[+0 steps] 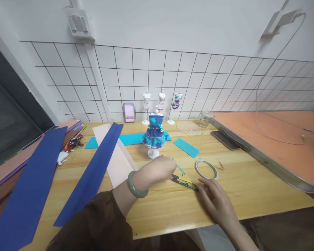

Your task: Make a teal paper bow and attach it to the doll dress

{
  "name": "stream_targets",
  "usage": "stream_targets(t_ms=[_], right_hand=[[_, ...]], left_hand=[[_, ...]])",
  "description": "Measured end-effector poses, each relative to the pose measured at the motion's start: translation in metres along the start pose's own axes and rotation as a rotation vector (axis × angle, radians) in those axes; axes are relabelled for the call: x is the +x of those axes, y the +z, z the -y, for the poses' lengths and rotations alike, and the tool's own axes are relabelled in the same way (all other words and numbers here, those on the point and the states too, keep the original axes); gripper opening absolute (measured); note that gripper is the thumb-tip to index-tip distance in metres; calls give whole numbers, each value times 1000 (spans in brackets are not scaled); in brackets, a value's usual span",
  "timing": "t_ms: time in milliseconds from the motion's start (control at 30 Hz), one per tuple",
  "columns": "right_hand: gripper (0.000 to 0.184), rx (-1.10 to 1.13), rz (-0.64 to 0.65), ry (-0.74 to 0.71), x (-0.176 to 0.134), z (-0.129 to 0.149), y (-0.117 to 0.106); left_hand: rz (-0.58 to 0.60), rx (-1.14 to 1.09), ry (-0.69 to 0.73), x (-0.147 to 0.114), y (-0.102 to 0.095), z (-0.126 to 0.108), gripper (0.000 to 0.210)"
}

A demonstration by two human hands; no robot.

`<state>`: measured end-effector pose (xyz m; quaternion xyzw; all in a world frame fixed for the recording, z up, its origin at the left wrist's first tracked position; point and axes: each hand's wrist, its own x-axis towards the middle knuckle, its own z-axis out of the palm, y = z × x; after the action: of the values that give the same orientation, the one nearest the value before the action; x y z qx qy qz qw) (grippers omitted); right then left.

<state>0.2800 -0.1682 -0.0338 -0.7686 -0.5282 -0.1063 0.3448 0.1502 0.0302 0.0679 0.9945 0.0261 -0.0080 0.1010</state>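
Observation:
My left hand [158,169], with a green bangle at the wrist, is over the table in front of the dress form. Its fingers curl downward; what they hold, if anything, is hidden. My right hand [216,198] has its fingertips closed on the near end of yellow and green thread snips [184,182], whose blades point at my left hand. A thin blue strip [180,167] lies just beyond the snips. The small white dress form [156,109] stands upright, wearing a layered blue and turquoise paper dress [154,134]. A ring of tape [206,169] lies flat beyond my right hand.
Turquoise paper [186,147], long dark blue strips [91,183] and pale pink paper [120,164] lie on the table. Three more dress forms [146,101], an upright phone [129,112] and a glass jar [206,119] stand behind. A dark phone [225,140] lies right.

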Motion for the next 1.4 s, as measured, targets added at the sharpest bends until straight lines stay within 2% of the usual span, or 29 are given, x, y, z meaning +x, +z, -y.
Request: stream_targets(t_ms=[67,133,233,367,500,600,733,900,1033,1167,1267,1400], right_hand=[[29,-46,77,-141,5,3,0],[29,-75,146,-225,8,4,1],[22,-74,164,-279,9,0,3],[16,-67,135,-302,4,-9,6],[13,-67,55,-280,0,-15,8],[13,-63,1,-265,-2,-17,7],[13,-29,22,-293,-2,-15,8],[19,20,64,-266,0,-10,5],[20,16,-1,-168,0,-20,-3],[20,-148,-72,-62,2,-45,-12],[23,-236,-35,-35,6,-56,-12],[26,-235,66,-5,11,-54,-9]], left_hand=[[129,61,-74,1,11,1,6],[164,95,-121,2,16,2,5],[113,105,-154,3,19,2,16],[58,61,-126,4,25,5,20],[43,85,-88,7,32,14,20],[-14,101,-124,13,33,20,23],[-78,97,-174,23,31,21,25],[-228,11,-83,24,30,21,30],[-196,-25,-124,22,29,21,22],[-169,13,-159,21,28,19,22],[-168,71,-167,21,27,16,29],[-165,56,-158,19,25,14,24]])
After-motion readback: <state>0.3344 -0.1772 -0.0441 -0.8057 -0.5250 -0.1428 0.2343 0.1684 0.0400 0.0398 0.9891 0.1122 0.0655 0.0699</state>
